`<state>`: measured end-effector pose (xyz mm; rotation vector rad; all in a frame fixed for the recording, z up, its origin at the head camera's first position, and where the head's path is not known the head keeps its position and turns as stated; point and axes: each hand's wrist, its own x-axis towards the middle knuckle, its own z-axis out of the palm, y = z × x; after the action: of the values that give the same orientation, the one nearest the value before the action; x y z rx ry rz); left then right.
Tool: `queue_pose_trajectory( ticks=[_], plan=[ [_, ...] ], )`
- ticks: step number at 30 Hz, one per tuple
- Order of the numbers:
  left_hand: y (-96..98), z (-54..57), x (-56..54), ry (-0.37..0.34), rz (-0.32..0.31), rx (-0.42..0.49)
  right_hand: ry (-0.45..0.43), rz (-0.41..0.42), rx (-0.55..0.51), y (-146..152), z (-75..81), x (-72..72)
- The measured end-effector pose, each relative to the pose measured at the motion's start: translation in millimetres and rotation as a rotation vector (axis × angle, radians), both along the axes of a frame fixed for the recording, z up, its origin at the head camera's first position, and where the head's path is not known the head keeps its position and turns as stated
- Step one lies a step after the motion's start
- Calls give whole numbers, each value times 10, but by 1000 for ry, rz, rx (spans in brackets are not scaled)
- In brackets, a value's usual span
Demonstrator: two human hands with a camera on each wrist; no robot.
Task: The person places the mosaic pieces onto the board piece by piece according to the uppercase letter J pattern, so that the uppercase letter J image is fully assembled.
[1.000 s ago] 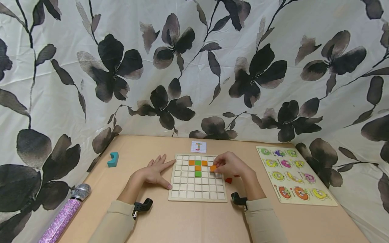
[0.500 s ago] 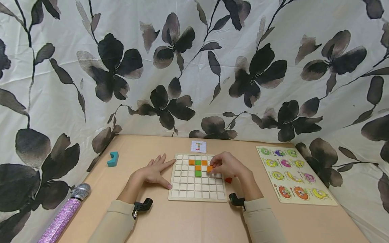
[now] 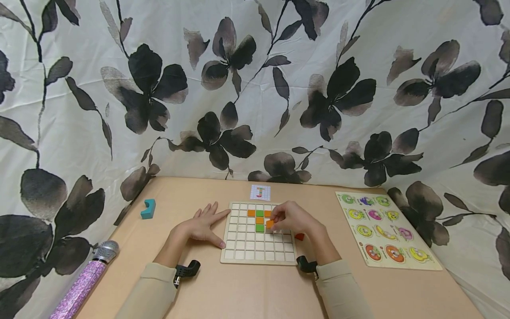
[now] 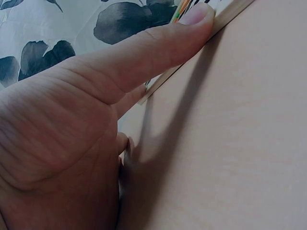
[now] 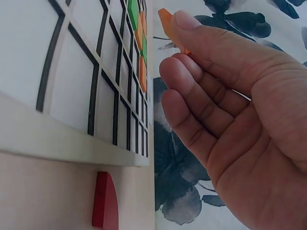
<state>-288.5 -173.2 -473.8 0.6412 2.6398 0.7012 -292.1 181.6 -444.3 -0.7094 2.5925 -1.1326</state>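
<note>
A white grid board [image 3: 255, 255] with a pale wooden rim lies in the middle of the table. Orange tiles [image 3: 251, 213] and green tiles [image 3: 260, 228] sit in some of its upper squares. My right hand [image 3: 299, 220] pinches another orange tile [image 5: 167, 23] between thumb and fingers, over the board just right of the lower green tile. With fingers spread, my left hand [image 3: 201, 227] rests at the board's left edge, its thumb touching the rim in the left wrist view. A red piece [image 5: 105, 201] with a curved side lies beside the board's right edge, partly behind my right hand in the head view.
Behind the board is a small card [image 3: 260, 192] printed with a coloured pattern on a grid. A fruit-picture board [image 3: 388, 230] lies at the right, a turquoise block [image 3: 148, 209] at the left. A glittery pink microphone [image 3: 83, 281] is at the lower left. Floral cloth [image 3: 279, 110] hangs behind.
My right hand has moved left across the board with the orange tile, from near the right edge to beside the green tile. The left hand has stayed in place.
</note>
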Motion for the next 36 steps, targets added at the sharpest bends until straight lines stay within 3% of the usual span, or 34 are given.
queue_pose_trajectory(
  ticks=[15, 29, 36],
  plan=[
    [-4, -9, -8, -11, 0, 2, 33, 98, 18, -128, -12, 22],
    [-14, -8, -18, -8, -2, 3, -44, 100, 21, -233, -33, 57],
    [-13, -6, -17, -8, -3, 2, -26, 144, 31, -264, -54, 50]
  ],
)
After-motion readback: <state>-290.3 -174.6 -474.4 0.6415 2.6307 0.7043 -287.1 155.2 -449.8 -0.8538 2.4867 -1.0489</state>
